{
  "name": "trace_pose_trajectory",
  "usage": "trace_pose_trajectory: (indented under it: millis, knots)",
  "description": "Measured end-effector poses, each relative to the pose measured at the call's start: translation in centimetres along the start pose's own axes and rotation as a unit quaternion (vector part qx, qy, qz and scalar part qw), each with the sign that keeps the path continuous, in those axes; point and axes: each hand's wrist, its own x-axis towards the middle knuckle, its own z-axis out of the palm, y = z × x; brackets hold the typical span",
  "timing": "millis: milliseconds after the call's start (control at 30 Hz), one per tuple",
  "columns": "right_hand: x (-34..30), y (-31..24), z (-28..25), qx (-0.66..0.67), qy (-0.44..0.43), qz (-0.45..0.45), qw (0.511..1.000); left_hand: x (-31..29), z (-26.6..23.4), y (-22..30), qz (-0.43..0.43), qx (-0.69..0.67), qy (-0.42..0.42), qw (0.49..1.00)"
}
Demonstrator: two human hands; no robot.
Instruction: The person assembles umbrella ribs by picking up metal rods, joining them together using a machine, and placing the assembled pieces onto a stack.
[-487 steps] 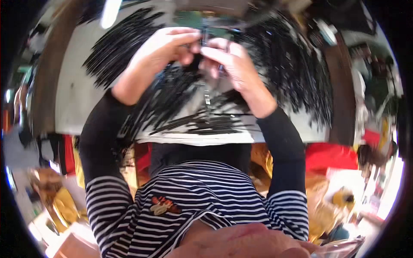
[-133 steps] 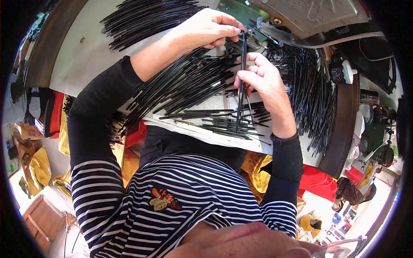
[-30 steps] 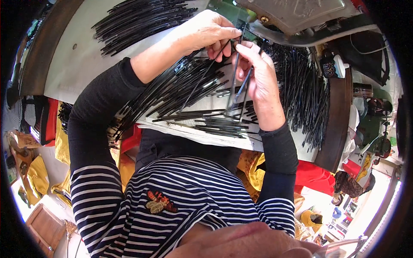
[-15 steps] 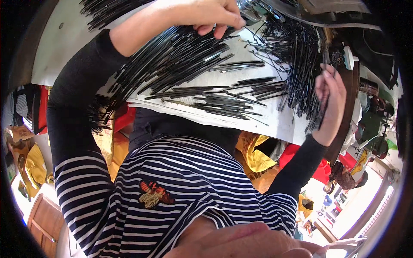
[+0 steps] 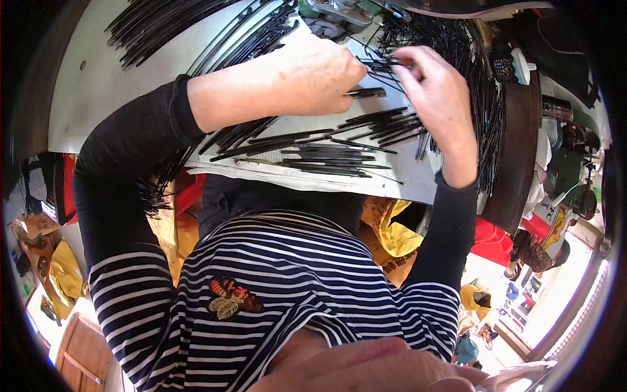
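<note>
Closed into a fist-like pinch, my left hand (image 5: 313, 77) is over the white tabletop, knuckles up, its fingertips turned to the right. Whatever it may grip is hidden beneath the fingers. Facing it, my right hand (image 5: 441, 98) has thumb and fingers curled together around a thin black stick (image 5: 396, 64), which overlaps other sticks behind it. Below the hands lie small groups of thin black sticks (image 5: 336, 157). A dense heap of the same sticks (image 5: 486, 124) is beside and beyond my right hand. My left forearm crosses over a long row of sticks (image 5: 245, 39).
A metal device with green parts (image 5: 339, 10) stands at the table's far edge. Another bundle of black sticks (image 5: 157, 29) lies at the far left of the white tabletop (image 5: 78, 98). A dark wooden edge (image 5: 516, 157) bounds the right side. Yellow bags (image 5: 392, 232) are below the front edge.
My right hand has moved left from the right-hand heap towards the middle. My left hand has come nearer to me and closed. The two hands are now close together.
</note>
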Motion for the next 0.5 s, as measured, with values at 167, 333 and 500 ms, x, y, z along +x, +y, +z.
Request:
trace_pose_trajectory:
  millis: [167, 333, 500]
  knots:
    - [1.6, -0.7, 2.3, -0.038, -0.015, -0.103, 0.994, -0.2, -0.5, -0.2, -0.008, -0.073, -0.017, 0.997]
    - [1.9, -0.2, 3.3, -0.033, 0.027, -0.119, 0.992, -0.5, -1.4, -0.4, -0.029, -0.12, -0.026, 0.992]
    - [1.9, -0.5, 3.2, 0.152, 0.148, -0.018, 0.977, -0.5, -1.5, -1.9, -0.032, -0.19, 0.0, 0.981]
